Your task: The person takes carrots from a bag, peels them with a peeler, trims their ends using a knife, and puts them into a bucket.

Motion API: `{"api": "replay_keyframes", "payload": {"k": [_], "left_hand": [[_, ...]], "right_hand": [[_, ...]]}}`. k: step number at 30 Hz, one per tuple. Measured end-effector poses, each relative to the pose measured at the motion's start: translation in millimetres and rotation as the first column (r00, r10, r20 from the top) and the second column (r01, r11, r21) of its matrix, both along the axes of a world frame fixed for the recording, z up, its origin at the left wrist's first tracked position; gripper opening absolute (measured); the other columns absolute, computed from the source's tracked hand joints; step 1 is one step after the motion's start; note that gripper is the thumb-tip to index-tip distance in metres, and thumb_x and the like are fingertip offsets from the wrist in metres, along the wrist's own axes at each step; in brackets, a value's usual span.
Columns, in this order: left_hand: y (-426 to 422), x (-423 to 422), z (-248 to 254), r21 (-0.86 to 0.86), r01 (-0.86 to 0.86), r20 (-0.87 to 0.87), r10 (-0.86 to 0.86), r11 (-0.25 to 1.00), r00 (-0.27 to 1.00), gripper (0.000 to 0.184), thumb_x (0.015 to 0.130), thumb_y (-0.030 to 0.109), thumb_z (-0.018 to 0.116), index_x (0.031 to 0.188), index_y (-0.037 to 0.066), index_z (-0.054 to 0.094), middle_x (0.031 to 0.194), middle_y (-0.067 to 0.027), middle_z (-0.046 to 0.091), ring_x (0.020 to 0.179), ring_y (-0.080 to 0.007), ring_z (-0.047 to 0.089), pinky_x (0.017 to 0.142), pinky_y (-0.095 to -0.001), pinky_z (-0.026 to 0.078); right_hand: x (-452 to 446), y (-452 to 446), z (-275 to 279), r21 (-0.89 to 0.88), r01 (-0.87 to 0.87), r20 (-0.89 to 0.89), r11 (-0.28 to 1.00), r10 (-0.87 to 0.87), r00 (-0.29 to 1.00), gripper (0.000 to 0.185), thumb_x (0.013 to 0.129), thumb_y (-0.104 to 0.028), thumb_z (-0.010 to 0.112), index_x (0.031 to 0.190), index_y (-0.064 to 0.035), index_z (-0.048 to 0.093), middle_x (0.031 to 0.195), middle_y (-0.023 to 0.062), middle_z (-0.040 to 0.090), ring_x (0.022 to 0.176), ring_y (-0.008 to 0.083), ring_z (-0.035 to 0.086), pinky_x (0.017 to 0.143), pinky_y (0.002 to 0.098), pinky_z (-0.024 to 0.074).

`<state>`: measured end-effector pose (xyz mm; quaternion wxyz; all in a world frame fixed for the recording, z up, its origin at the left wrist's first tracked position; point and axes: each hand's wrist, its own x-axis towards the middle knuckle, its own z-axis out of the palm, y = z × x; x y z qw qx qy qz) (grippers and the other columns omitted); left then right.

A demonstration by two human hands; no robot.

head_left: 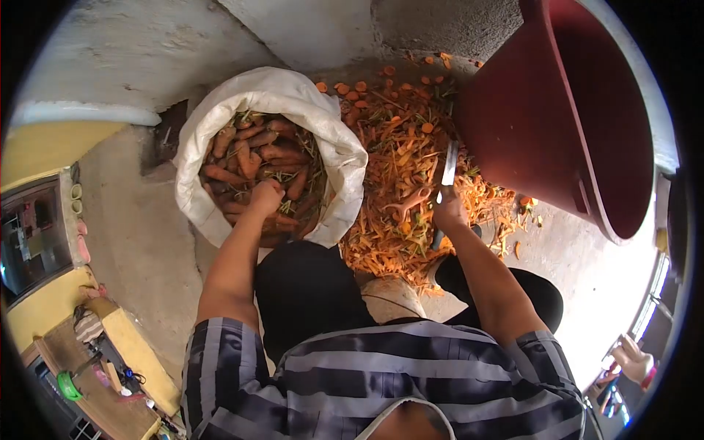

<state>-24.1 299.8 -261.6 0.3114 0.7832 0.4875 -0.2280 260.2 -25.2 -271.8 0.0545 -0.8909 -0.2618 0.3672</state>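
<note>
My left hand [266,196] reaches into the white sack [192,158], its fingers curled closed among the unpeeled carrots [287,155]. Whether a carrot is in those fingers is hidden. Closed around a knife [449,164], my right hand [450,211] is over the heap of carrot peelings [392,165] to the right of the sack. The knife's blade points away from me. A forked, pale carrot [408,203] lies on the peelings just left of my right hand.
A large dark red tub [524,121] leans at the right, its mouth facing right. Round carrot slices [352,96] lie near the wall. A cluttered wooden shelf [110,389] stands at lower left. What looks like another person's hand [632,361] shows at the right edge.
</note>
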Motion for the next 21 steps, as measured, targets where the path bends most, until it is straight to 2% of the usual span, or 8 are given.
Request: {"api": "replay_keyframes", "payload": {"k": [2, 4, 9, 12, 13, 16, 19, 21], "left_hand": [[-0.1, 6.5, -35.6, 0.104, 0.157, -0.069, -0.15, 0.982, 0.986, 0.03, 0.08, 0.014, 0.055, 0.107, 0.001, 0.054, 0.097, -0.0232, 0.058, 0.092, -0.0332, 0.057, 0.08, -0.039, 0.045], [-3.3, 18.1, -55.6, 0.12, 0.228, -0.138, -0.211, 0.966, 0.968, 0.037, 0.081, 0.01, 0.051, 0.116, 0.001, 0.048, 0.097, -0.0236, 0.058, 0.091, -0.0371, 0.055, 0.079, -0.0424, 0.045], [-14.3, 36.3, -82.9, 0.063, 0.353, -0.238, -0.33, 0.933, 0.914, 0.044, 0.081, 0.009, 0.04, 0.125, 0.003, 0.039, 0.115, -0.0207, 0.05, 0.105, -0.0338, 0.048, 0.087, -0.0399, 0.041], [-18.2, 47.7, -72.0, -0.019, 0.369, -0.358, -0.351, 0.929, 0.865, 0.051, 0.081, 0.008, 0.038, 0.132, 0.009, 0.031, 0.123, -0.0193, 0.044, 0.114, -0.0321, 0.042, 0.092, -0.0397, 0.037], [-18.7, 51.4, -67.5, -0.05, 0.352, -0.401, -0.341, 0.935, 0.85, 0.054, 0.081, 0.006, 0.038, 0.134, 0.01, 0.028, 0.124, -0.0193, 0.043, 0.115, -0.0318, 0.041, 0.093, -0.0401, 0.036], [-18.8, 46.5, -72.3, 0.019, 0.444, -0.376, -0.405, 0.896, 0.833, 0.055, 0.08, 0.011, 0.045, 0.132, 0.009, 0.03, 0.123, -0.0194, 0.043, 0.111, -0.032, 0.044, 0.091, -0.0409, 0.038], [-22.0, 54.8, -36.3, -0.005, 0.465, -0.274, -0.448, 0.886, 0.851, 0.053, 0.075, 0.014, 0.055, 0.124, 0.004, 0.039, 0.119, -0.0211, 0.046, 0.108, -0.0331, 0.047, 0.088, -0.0411, 0.04], [-13.3, 37.6, -54.8, -0.03, 0.168, -0.092, -0.17, 0.985, 0.981, 0.052, 0.071, 0.016, 0.06, 0.118, 0.0, 0.043, 0.114, -0.0221, 0.048, 0.106, -0.0335, 0.048, 0.086, -0.04, 0.041]], "right_hand": [[0.2, 7.0, -21.2, 0.027, -0.082, -0.058, 0.996, 0.084, 0.995, 0.037, 0.085, -0.016, 0.044, 0.122, -0.0127, 0.041, 0.125, 0.0127, 0.04, 0.106, 0.0312, 0.049, 0.088, 0.0412, 0.0433], [-4.5, 17.9, -18.0, -0.008, -0.343, 0.103, 0.939, 0.342, 0.934, 0.045, 0.076, -0.002, 0.046, 0.12, -0.0123, 0.042, 0.128, 0.0135, 0.037, 0.115, 0.031, 0.04, 0.089, 0.0389, 0.0418], [-9.4, 18.2, -39.2, -0.101, -0.497, 0.184, 0.862, 0.507, 0.842, 0.044, 0.077, -0.004, 0.049, 0.12, -0.0136, 0.043, 0.117, 0.0126, 0.043, 0.112, 0.0273, 0.042, 0.09, 0.0396, 0.0395], [-8.6, 30.6, -32.8, -0.21, -0.495, 0.093, 0.843, 0.521, 0.848, 0.035, 0.078, -0.008, 0.051, 0.113, -0.0122, 0.049, 0.109, 0.011, 0.046, 0.11, 0.0255, 0.043, 0.089, 0.0387, 0.0398], [-7.8, 24.1, -38.1, -0.067, -0.499, 0.175, 0.864, 0.502, 0.847, 0.031, 0.075, -0.013, 0.057, 0.106, -0.0107, 0.054, 0.104, 0.0102, 0.05, 0.104, 0.0253, 0.048, 0.084, 0.0383, 0.0426], [-4.3, 23.6, -44.4, -0.115, -0.46, -0.057, 0.881, 0.456, 0.888, 0.035, 0.071, -0.019, 0.064, 0.104, -0.0102, 0.055, 0.099, 0.0101, 0.053, 0.095, 0.0265, 0.053, 0.079, 0.0377, 0.0453], [-4.5, 15.5, -14.0, 0.093, -0.408, -0.066, 0.908, 0.415, 0.907, 0.043, 0.066, -0.026, 0.069, 0.103, -0.007, 0.059, 0.093, 0.0129, 0.058, 0.089, 0.0284, 0.057, 0.077, 0.0368, 0.046], [-8.7, 15.5, 3.1, 0.111, -0.353, -0.04, 0.929, 0.36, 0.932, 0.043, 0.066, -0.03, 0.07, 0.1, -0.0048, 0.061, 0.09, 0.0148, 0.061, 0.086, 0.028, 0.058, 0.077, 0.0354, 0.046]]}}
